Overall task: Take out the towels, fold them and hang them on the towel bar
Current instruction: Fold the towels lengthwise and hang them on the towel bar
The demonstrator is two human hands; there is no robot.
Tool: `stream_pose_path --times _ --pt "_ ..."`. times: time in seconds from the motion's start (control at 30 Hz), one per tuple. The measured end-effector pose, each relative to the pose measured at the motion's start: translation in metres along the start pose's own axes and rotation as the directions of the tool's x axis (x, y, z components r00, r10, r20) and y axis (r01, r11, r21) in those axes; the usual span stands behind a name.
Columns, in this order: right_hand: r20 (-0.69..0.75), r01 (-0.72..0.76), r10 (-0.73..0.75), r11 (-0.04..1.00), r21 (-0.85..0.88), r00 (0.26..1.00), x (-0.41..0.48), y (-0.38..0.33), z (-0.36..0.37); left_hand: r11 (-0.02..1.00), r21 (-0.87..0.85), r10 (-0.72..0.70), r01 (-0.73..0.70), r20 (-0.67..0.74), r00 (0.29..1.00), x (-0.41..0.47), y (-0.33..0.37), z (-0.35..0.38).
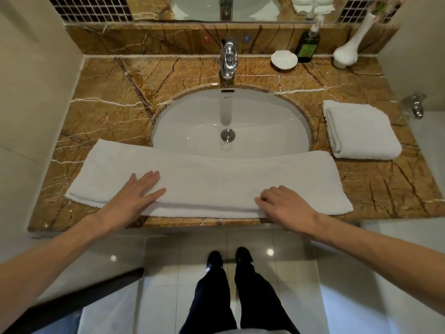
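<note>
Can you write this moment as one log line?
step: folding | long towel: flat on counter before sink | left hand: flat on it | right hand: at front edge, grip unclear | folded towel: right of sink

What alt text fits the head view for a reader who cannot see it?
A person's left hand lies flat on a long white towel spread along the counter in front of the sink; the right hand grips its near edge. A folded towel sits at right.
</note>
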State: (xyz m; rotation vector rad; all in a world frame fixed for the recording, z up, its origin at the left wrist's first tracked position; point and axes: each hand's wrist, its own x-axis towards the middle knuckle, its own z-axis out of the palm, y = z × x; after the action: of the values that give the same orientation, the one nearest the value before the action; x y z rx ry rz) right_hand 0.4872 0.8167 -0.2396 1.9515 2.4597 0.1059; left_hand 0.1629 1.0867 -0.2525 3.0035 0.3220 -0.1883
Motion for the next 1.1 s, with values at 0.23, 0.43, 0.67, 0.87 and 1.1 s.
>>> stream_pose_path --times 0.23,0.43,0.67,0.87,1.1 --pt "-0.044 0.043 -0.044 0.999 -0.028 0.998 -0.008 -0.009 0.000 0.998 -0.021 0.061 -0.061 -0.006 0.998 -0.008 0.002 0.006" --pt "0.017 0.047 -0.046 0.998 -0.044 0.999 -0.005 -0.014 0.008 0.999 -0.026 0.035 -0.034 0.042 0.998 -0.013 0.004 0.023" --pt "0.092 -0.002 0.003 1.000 -0.009 0.996 0.008 -0.016 0.008 0.997 0.054 0.049 -0.052 0.059 0.997 0.013 0.020 0.020" --pt "0.138 0.053 -0.046 0.997 -0.048 0.989 0.018 -0.022 0.005 0.986 0.142 0.063 -0.082 0.130 0.990 0.047 0.037 0.020" --pt "0.056 0.101 -0.102 0.994 0.033 0.993 0.013 -0.023 0.005 0.984 0.162 0.039 -0.069 0.185 0.982 0.048 0.039 0.019"
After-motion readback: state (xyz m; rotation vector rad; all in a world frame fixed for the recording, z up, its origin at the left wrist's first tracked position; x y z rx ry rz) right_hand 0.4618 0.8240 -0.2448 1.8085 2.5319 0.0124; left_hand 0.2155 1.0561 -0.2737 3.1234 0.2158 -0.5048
